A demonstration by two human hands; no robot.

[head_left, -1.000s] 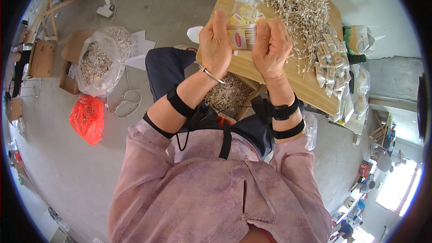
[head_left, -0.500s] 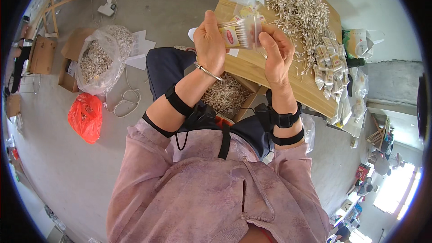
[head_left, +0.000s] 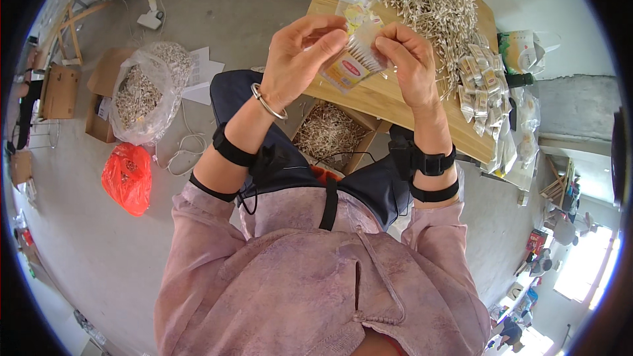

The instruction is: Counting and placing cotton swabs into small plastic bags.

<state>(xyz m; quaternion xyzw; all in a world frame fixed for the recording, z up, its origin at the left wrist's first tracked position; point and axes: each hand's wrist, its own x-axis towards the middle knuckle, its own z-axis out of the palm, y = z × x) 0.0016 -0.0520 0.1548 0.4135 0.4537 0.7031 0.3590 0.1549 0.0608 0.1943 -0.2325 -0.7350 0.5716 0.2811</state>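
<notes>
Between my two hands, over the near edge of the wooden table, hangs a clear plastic bag of cotton swabs [head_left: 353,69] with a yellow and red label. My left hand [head_left: 306,53] pinches one upper corner of the bag, thumb against fingers. At the other upper corner, my right hand [head_left: 407,57] grips the bag's edge between thumb and fingers. The swabs stand in a row inside, tips toward the top. Behind the bag, yellow printed cards [head_left: 359,14] lie on the table, partly hidden by it.
A heap of loose cotton swabs [head_left: 432,10] covers the far part of the wooden table [head_left: 412,105]. Filled packets [head_left: 480,86] are piled at its right. Below the table stands a box of swabs [head_left: 330,130]. On the floor at left are a clear sack [head_left: 142,99] and a red bag [head_left: 127,181].
The bag has turned from lying sideways to hanging with its label lower down. My left hand has shifted to its upper corner, and the right still grips the other end.
</notes>
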